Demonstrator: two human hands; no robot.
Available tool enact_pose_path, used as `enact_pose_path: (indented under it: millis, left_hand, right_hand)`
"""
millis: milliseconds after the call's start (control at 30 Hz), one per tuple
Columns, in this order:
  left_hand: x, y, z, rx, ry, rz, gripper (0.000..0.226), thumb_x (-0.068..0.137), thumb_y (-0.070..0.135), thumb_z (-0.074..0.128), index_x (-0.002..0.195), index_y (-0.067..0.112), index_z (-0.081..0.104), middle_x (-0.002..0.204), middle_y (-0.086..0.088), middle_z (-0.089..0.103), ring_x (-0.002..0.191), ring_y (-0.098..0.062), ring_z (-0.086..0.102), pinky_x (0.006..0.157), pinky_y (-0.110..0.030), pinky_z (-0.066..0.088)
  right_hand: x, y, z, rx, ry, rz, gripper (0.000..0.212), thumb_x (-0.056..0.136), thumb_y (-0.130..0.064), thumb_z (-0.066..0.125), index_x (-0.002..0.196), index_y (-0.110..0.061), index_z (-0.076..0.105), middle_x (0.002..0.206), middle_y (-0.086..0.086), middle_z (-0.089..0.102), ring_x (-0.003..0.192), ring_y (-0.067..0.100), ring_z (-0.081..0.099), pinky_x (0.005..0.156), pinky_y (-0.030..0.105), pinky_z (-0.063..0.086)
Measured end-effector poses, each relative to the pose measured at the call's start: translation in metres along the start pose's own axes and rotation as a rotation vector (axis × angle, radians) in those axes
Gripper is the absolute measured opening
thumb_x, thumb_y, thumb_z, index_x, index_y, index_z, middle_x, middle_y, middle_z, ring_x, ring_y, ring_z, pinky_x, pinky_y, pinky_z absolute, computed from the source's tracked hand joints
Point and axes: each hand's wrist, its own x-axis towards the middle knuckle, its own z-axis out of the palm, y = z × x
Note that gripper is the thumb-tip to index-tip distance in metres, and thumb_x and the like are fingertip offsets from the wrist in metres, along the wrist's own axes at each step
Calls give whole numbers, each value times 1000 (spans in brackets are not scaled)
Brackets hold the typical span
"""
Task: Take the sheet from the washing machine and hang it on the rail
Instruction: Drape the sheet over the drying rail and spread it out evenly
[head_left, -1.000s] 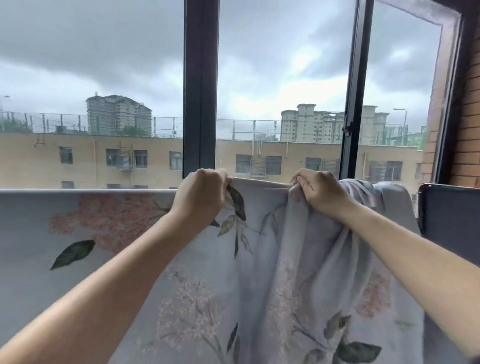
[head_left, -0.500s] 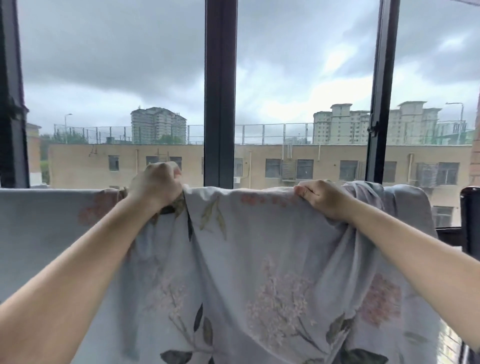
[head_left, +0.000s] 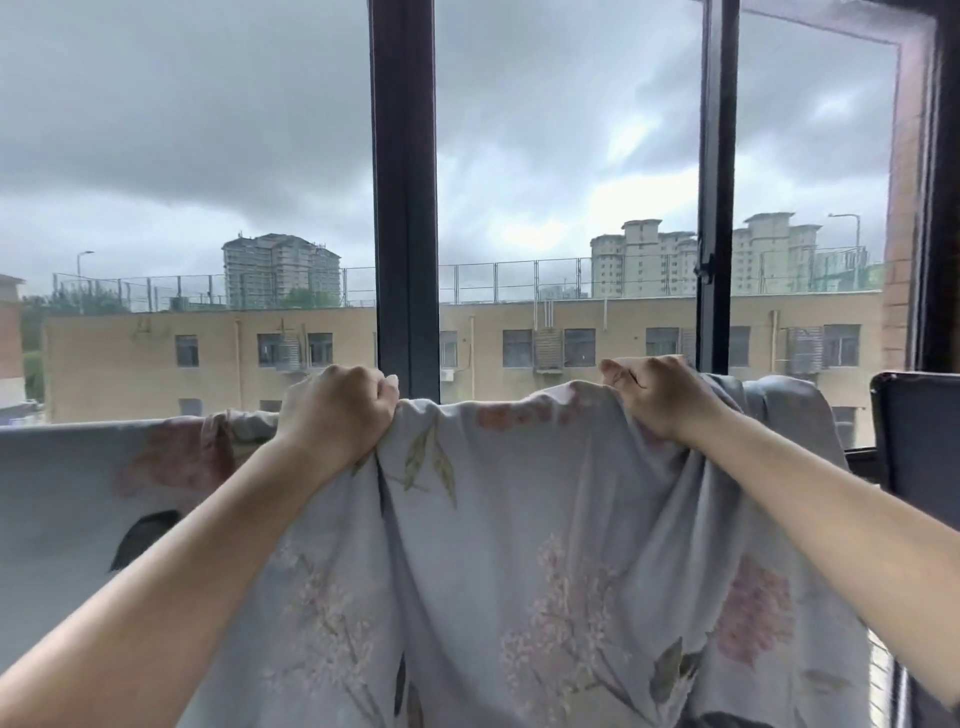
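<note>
The sheet (head_left: 519, 519), pale grey with pink blossoms and green leaves, hangs across the near side of the window and fills the lower half of the view. Its lower part is cut off by the bottom edge of the picture, so how far it hangs cannot be told. The rail itself is hidden: the cloth is folded over its own top line from the far left to the right, and whatever bears it lies underneath.

The left hand (head_left: 337, 410) is closed into a fist on the top edge of the sheet, with a bunch of cloth gathered under the curled fingers. The fingertips are turned away and cannot be seen. The right hand (head_left: 662, 395) grips the same edge further right, fingers curled over the fold and the thumb pointing left. Between the two hands the edge is lifted into a shallow, wrinkled arc. Left of the left hand the cloth runs flat and level. Right of the right hand it is heaped in a rounded hump, perhaps several layers thick.

Both forearms enter from the lower corners, cut off above the elbow.

Behind the sheet stands the dark window post (head_left: 405, 208), and to the right a thinner frame bar (head_left: 714, 182). A dark panel (head_left: 919, 431) shows at the right edge, only partly in view. Far beyond the glass is a beige building (head_left: 156, 358) under grey cloud.
</note>
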Motion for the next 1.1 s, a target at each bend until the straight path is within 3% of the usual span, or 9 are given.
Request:
enact_pose_path:
  millis: [100,167,400,500,633,800,933,1000,1100]
  left_hand:
    - [0,41,0,-49,-27,78,36,96,38,35,78,18,59,83,-8,65,80,-29,59,64,-32,38]
    - [-3,80,4,-86,-53,159,33,95,39,37,80,17,57,84,-4,63,78,-25,57,63,-31,38]
    - [8,196,51,-160,-92,376,36,92,44,47,116,19,57,112,-2,60,99,-24,59,78,-34,46]
    - [11,218,71,-183,-69,320,23,90,38,53,97,20,65,96,-4,67,87,-25,63,69,-31,46]
    - [9,219,78,-270,57,170,15,90,21,55,81,16,66,78,-6,69,75,-26,63,62,-33,47]
    - [15,181,67,-61,163,-152,19,88,23,50,84,8,61,88,-21,67,85,-40,62,68,-38,46]
    - [13,157,48,64,141,-402,20,84,25,56,92,8,64,98,-22,66,95,-38,60,74,-37,45]
    - [15,160,48,-15,114,-356,13,84,21,57,93,13,64,100,-16,67,97,-35,60,76,-35,44]
    - [13,172,56,-155,-21,-92,21,87,21,50,93,13,69,97,-10,70,95,-28,62,79,-31,45]
  right_hand:
    - [-7,34,-12,-30,5,133,55,94,-55,25,100,-20,68,104,6,71,105,29,60,95,40,40]
    - [-14,54,-20,18,-23,174,52,94,-54,28,90,-20,67,103,9,69,103,30,59,91,40,40]
    - [-24,105,-35,23,-173,159,41,98,-48,27,121,-27,54,123,7,62,113,28,55,95,41,41]
    - [-25,117,-34,-2,-211,70,43,98,-48,22,118,-26,52,124,9,61,112,28,55,95,43,39]
    - [-24,130,-24,-38,-157,-14,49,98,-52,18,119,-23,52,120,10,63,109,29,57,78,35,31]
    - [-23,135,-16,-41,-80,-56,45,99,-47,23,119,-22,54,116,12,64,108,30,56,79,36,32]
    - [-28,137,-14,-82,-31,-73,47,99,-48,24,117,-20,57,113,9,65,107,29,57,86,37,36]
    - [-28,138,-14,-81,-23,-66,46,99,-46,25,119,-21,58,116,8,65,109,29,56,90,37,36]
    - [-30,143,-16,-40,-13,-42,41,100,-41,28,115,-23,61,116,5,66,108,29,57,88,37,36]
